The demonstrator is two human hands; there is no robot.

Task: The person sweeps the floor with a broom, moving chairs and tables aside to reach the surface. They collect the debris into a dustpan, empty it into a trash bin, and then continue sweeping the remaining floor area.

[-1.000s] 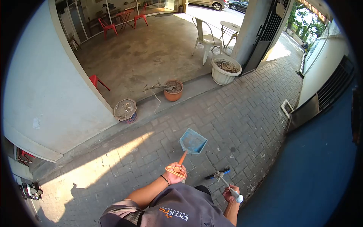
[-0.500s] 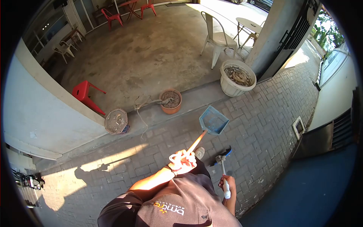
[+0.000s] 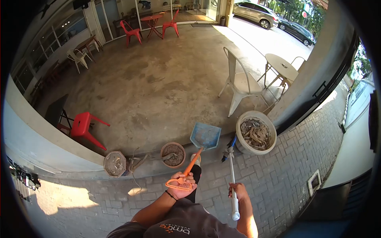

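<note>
My left hand (image 3: 183, 185) is wrapped round the orange handle (image 3: 192, 163) of a blue dustpan (image 3: 205, 136), whose pan hangs over the concrete ledge. In my right hand (image 3: 238, 191) is the white-ended pole of a broom (image 3: 232, 168); its blue and dark head is low, beside the large cream pot (image 3: 256, 133) of dry leaves. Left of the dustpan stands a terracotta pot (image 3: 173, 154) with soil and a stump. An octagonal pot (image 3: 115, 164) is further left. One shoe (image 3: 195, 159) shows below the dustpan.
A red stool (image 3: 85, 129) stands at the left, by a wall. A white metal chair (image 3: 240, 81) and a round table (image 3: 281, 66) are at the right. A pillar (image 3: 313, 75) rises behind the cream pot. Red chairs (image 3: 170, 27) stand far back; brick paving (image 3: 218, 190) lies below.
The view has tilted up and come closer to the ledge. The dustpan and broom have moved forward with my hands, the pan from above the paving to the ledge, the broom beside the cream pot.
</note>
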